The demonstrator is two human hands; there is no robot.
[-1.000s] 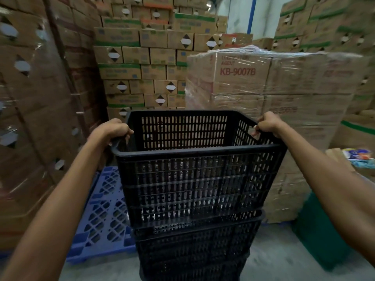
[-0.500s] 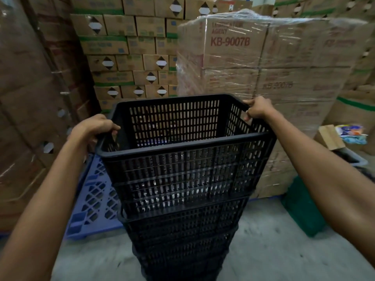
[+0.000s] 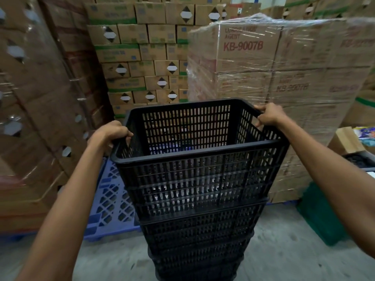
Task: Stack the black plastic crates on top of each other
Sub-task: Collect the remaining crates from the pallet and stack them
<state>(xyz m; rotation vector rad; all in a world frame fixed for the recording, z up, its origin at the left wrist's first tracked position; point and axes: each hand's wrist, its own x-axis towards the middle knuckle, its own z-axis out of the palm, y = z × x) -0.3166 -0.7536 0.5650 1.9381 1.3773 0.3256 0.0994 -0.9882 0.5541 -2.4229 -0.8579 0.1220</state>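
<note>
I see the top crate (image 3: 194,159) sitting nested in the stack of black crates (image 3: 198,240) that stands on the concrete floor (image 3: 274,250). The left hand (image 3: 110,131) is closed over the rim on the left side of the top crate, fingers curled down over the edge. The right hand (image 3: 268,114) is closed on the rim at the far right corner of the top crate, thumb lying along the rim and fingers wrapped over the outside. Both forearms reach in from the near side of the top crate. The top crate looks empty, and through its slotted walls I can make out the crates below it. A blue pallet (image 3: 109,199) lies on the floor just left of the stack. Behind the top crate, on the right, stands a shrink-wrapped block of boxes (image 3: 284,67) printed KB-9007B. Behind it on the left rise walls of stacked cartons (image 3: 142,47). A green object (image 3: 316,216) sits on the floor to the right of the stack.
</note>
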